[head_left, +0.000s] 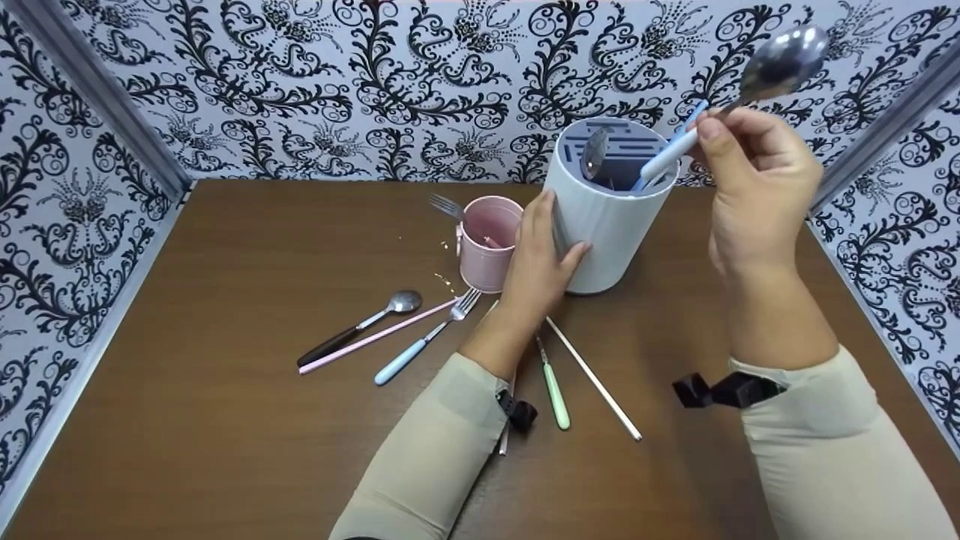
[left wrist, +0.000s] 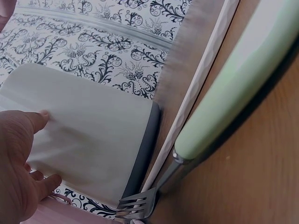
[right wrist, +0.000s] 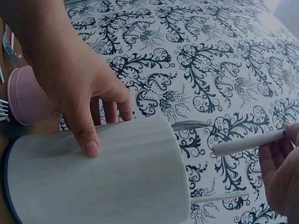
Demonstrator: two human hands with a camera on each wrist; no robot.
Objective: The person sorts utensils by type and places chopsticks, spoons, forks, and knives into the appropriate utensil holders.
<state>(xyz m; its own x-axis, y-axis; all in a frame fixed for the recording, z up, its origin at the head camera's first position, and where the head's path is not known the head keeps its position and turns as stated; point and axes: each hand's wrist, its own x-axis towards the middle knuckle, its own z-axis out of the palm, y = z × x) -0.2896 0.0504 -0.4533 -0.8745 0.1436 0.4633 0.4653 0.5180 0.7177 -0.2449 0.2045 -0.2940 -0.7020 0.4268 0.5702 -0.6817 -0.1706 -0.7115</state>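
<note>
A tall white utensil holder [head_left: 611,240] with a grey slotted top leans slightly on the table. My left hand [head_left: 534,259] grips its side, with the thumb on the front and the fingers round the left, as the right wrist view shows. Between thumb and fingers, my right hand [head_left: 765,180] pinches a spoon [head_left: 787,64] near its neck. The bowl points up and away to the right; the pale blue handle's end hangs over the holder's opening. Inside the holder stands another spoon [head_left: 595,154], bowl up, beside a thin blue stick [head_left: 696,116] at the right rim.
Left of the holder stands a pink cup [head_left: 486,262], with a fork [head_left: 446,206] by its rim. On the brown table lie a black-handled spoon [head_left: 334,345], a pink chopstick [head_left: 375,337], a blue-handled fork [head_left: 405,360], a green-handled fork [left wrist: 224,102] and a white chopstick [head_left: 596,379]. Patterned walls surround it.
</note>
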